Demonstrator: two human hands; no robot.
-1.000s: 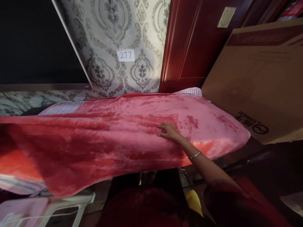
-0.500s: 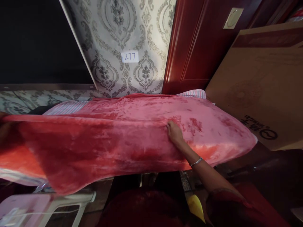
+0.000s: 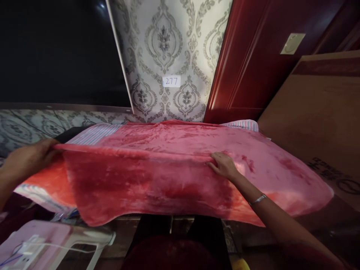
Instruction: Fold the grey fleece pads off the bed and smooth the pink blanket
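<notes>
A plush red and pink blanket (image 3: 157, 183) lies over a long surface in front of me, part of it raised in a fold with a straight top edge. My left hand (image 3: 38, 155) is closed on the left end of that edge. Farther right along the same edge, my right hand (image 3: 223, 164) pinches the fabric; a silver bracelet circles that wrist. Between the two hands the edge is stretched taut, and the front part hangs down toward my legs. Under the blanket, a striped cloth (image 3: 97, 134) shows at the back left and at other corners.
A large cardboard box (image 3: 315, 101) leans at the right beside a dark red door (image 3: 253, 56). At the back left is a black television screen (image 3: 56, 52). A pale stool (image 3: 92, 238) with a white power strip (image 3: 29, 249) stands at the lower left.
The view has shifted left, bringing my left hand fully into sight. Both hands still grip the blanket's edge, and the fold looks much the same.
</notes>
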